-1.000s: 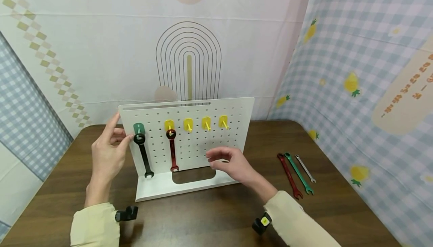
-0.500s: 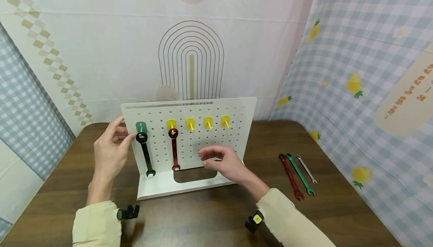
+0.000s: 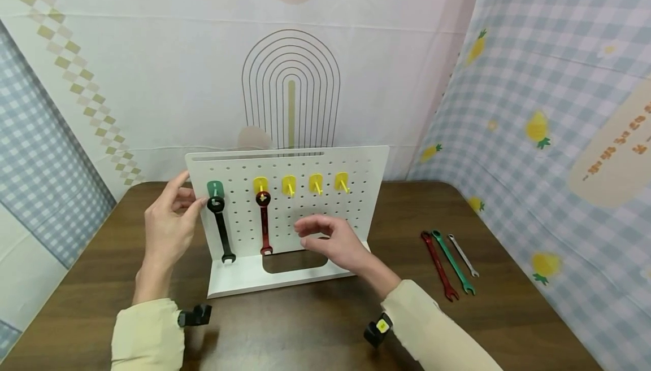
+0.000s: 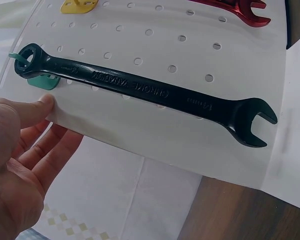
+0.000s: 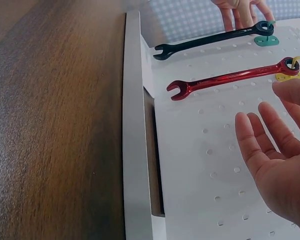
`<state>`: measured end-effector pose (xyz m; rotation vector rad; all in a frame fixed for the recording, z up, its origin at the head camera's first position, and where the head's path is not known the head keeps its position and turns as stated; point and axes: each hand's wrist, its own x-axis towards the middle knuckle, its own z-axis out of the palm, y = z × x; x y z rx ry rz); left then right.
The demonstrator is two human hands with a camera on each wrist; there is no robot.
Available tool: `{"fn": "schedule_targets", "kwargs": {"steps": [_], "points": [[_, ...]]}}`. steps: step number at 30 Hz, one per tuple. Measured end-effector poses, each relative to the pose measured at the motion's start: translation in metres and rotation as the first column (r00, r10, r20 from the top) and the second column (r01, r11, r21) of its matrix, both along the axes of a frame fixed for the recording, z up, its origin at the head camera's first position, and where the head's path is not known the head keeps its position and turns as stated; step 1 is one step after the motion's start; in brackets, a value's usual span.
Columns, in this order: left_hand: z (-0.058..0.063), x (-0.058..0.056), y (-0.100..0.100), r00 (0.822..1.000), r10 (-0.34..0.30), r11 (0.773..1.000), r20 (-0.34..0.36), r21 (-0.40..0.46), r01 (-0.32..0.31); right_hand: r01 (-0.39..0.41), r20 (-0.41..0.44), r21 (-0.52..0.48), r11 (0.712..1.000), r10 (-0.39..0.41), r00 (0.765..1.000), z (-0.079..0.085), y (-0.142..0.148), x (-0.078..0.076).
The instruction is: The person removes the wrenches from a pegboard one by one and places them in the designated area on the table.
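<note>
A white pegboard (image 3: 300, 221) stands upright on the table. My left hand (image 3: 168, 224) pinches its left edge, thumb on the front and fingers behind, as the left wrist view shows. Close to that thumb, a black combination wrench (image 4: 140, 87) hangs by its ring end from a green hook (image 3: 215, 187). To its right a red wrench (image 3: 264, 224) hangs from a yellow hook (image 3: 260, 183). My right hand (image 3: 333, 241) hovers before the board's lower middle, fingers loosely bent, holding nothing.
Several yellow hooks (image 3: 316, 182) line the board's upper part; those right of the red wrench bear nothing. On the wooden table (image 3: 285, 331), at right, lie a red wrench (image 3: 440, 266), a green wrench (image 3: 454, 262) and a smaller silver wrench (image 3: 463, 255).
My right hand has moved a little to the left along the board. The left hand keeps its grip on the edge. The head view has shifted slightly.
</note>
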<state>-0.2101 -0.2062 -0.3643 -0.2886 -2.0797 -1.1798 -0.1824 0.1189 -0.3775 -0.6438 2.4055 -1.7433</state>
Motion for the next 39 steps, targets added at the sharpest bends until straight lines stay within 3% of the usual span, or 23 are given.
{"fn": "schedule_targets", "kwargs": {"steps": [9, 29, 39], "points": [[0.000, -0.001, 0.000, 1.000, 0.002, 1.000, 0.000, -0.003, -0.002, -0.051, -0.001, 0.003, 0.999, 0.051, 0.999, 0.000, -0.004, -0.002], [-0.001, 0.000, 0.000, 1.000, -0.010, 1.000, -0.012, -0.006, 0.010, -0.046, 0.006, 0.019, 0.999, 0.046, 0.999, -0.002, -0.023, -0.010], [-0.001, 0.000, 0.000, 1.000, -0.001, 1.000, 0.004, -0.002, 0.001, -0.091, 0.006, -0.014, 0.996, 0.091, 0.996, -0.003, -0.036, -0.015]]}}
